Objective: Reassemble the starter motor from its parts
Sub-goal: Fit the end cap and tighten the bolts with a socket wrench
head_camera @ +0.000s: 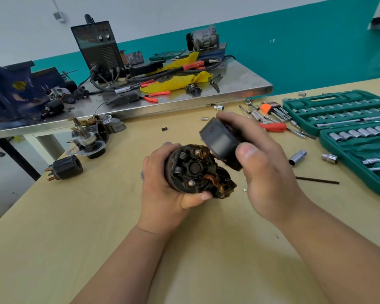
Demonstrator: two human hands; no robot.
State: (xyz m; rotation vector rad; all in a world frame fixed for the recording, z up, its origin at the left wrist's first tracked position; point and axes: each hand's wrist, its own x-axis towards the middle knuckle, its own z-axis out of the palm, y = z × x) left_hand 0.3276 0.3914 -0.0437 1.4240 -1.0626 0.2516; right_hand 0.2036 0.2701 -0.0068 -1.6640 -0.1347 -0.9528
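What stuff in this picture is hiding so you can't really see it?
Head view only:
- Motor body: its far end and sides are hidden by the left hand.
- Black cap: its back side is covered by the right hand.
- Green socket case: cut off by the right edge.
- Blue vise: cut off by the left edge, blurred.
- Black machine lettering: too small to read.

You grip the motor body (184, 170) in your left hand (160, 185), a grimy dark cylinder tilted with its brush end toward you, showing coiled springs, copper rivets and frayed copper braids. Just up-right of the motor body, your right hand (266, 163) holds the black cylindrical end cap (221, 142), tilted, close against the brush end. Well left of the motor body lie the black solenoid (67, 166) with copper pins and the drive housing (90, 137).
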